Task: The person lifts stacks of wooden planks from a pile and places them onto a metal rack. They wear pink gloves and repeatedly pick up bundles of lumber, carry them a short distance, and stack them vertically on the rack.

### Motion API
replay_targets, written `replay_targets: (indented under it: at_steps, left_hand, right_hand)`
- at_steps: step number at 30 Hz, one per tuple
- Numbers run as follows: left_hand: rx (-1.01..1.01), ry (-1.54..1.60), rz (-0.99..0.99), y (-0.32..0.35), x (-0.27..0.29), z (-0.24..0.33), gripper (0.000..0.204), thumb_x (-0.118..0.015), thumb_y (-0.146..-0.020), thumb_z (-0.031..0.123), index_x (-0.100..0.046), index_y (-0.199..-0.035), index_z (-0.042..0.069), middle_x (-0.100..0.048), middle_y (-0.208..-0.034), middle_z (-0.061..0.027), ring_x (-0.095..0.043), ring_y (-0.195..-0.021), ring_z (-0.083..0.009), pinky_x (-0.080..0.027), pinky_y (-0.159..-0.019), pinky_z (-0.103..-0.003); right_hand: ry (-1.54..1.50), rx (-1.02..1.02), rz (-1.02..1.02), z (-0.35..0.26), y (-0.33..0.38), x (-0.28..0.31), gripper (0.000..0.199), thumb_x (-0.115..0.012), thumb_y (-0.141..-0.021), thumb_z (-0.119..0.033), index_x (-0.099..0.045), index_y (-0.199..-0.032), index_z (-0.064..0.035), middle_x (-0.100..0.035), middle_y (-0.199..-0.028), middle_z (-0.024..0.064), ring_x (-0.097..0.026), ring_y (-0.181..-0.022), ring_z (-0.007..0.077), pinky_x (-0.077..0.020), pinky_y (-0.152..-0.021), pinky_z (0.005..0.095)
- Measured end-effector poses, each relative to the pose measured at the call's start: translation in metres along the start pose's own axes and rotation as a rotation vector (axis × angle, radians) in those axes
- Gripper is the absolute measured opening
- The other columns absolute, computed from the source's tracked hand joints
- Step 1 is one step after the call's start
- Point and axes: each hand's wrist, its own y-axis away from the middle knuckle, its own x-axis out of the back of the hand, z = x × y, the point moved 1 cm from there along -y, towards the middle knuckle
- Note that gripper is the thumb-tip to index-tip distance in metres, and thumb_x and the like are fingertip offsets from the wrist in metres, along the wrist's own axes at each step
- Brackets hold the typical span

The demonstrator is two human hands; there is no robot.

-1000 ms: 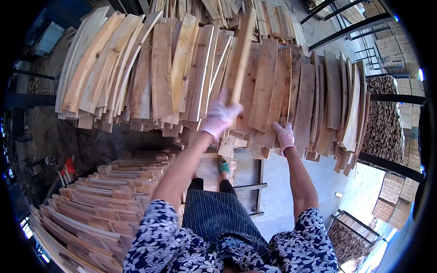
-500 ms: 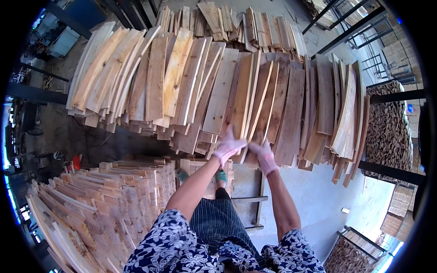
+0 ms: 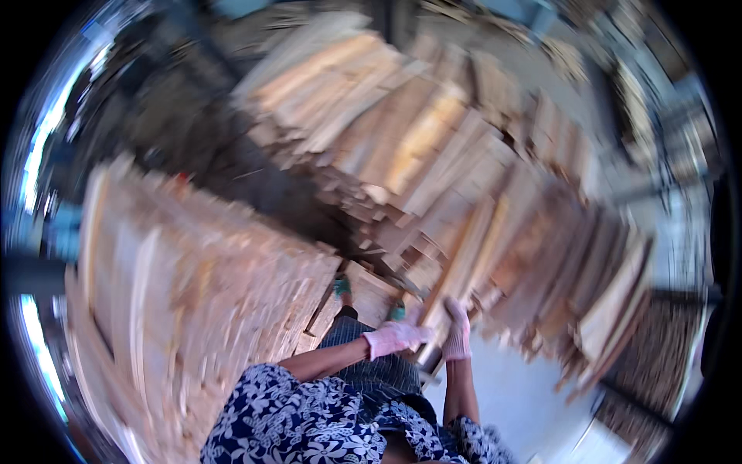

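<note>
Both my hands wear pale pink gloves and are at the near end of a long, narrow wooden board (image 3: 461,267). My left hand (image 3: 398,338) is closed at the board's left side, its fingers blurred. On the other side, my right hand (image 3: 457,331) closes round the board's edge. The board slants away from me, and its far end lies among a large stack of rough wooden boards (image 3: 371,124). Blur hides whether one board or a few thin ones are between my hands.
Another tall stack of boards (image 3: 209,301) stands close on my left. A wooden platform (image 3: 369,292) lies by my feet in green shoes. Dark metal bars (image 3: 641,406) and a rack of packed wood (image 3: 653,340) are at right. Pale floor (image 3: 498,387) shows below the stack.
The view has swung left, bringing the left stack nearer the middle. My hands have drawn closer to my body, with the board pulled partly toward me from the large stack.
</note>
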Motion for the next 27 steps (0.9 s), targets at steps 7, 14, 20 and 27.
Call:
replay_targets:
  at_steps: [7,14,20,27]
  left_hand:
    - [0.059,-0.86,0.353,0.087,-0.061,0.074,0.098,-0.071,-0.083,0.051,-0.024,-0.16,0.012,-0.063,-0.129,-0.0249,-0.063,-0.119,-0.0357,-0.05,-0.1,-0.043]
    - [-0.93,-0.813,0.874,0.207,-0.127,0.112,0.103,-0.072,-0.083,0.042,-0.016,-0.162,0.009,-0.043,-0.145,-0.0272,-0.046,-0.133,-0.0413,-0.038,-0.113,-0.046]
    - [-1.248,-0.354,1.202,0.345,-0.169,0.105,0.101,-0.074,-0.083,0.041,-0.018,-0.16,0.005,-0.046,-0.136,-0.0268,-0.057,-0.115,-0.0386,-0.048,-0.099,-0.049]
    - [-0.257,-0.504,1.935,0.481,-0.173,0.092,0.096,-0.062,-0.088,0.061,-0.022,-0.16,0.01,-0.041,-0.146,-0.0314,-0.052,-0.131,-0.0408,-0.049,-0.104,-0.05]
  right_hand:
    - [0.157,0.125,-0.189,-0.008,0.041,-0.061,0.054,-0.068,-0.092,-0.032,-0.057,-0.131,0.0035,-0.063,-0.119,0.016,-0.063,-0.106,0.0266,-0.0513,-0.097,0.0399]
    - [0.506,0.4,-0.863,-0.066,0.141,-0.224,0.071,-0.063,-0.096,-0.042,-0.044,-0.144,0.0066,-0.059,-0.128,0.0191,-0.061,-0.112,0.0275,-0.0504,-0.099,0.04]
    - [0.713,0.321,-1.296,-0.035,0.238,-0.37,0.08,-0.072,-0.09,-0.037,-0.036,-0.148,0.0056,-0.063,-0.116,0.0169,-0.067,-0.101,0.0237,-0.0574,-0.085,0.0324]
    - [1.626,1.109,-1.416,0.052,0.323,-0.503,0.093,-0.072,-0.081,-0.053,-0.037,-0.152,-0.005,-0.059,-0.13,0.026,-0.061,-0.119,0.0356,-0.0478,-0.104,0.0409]
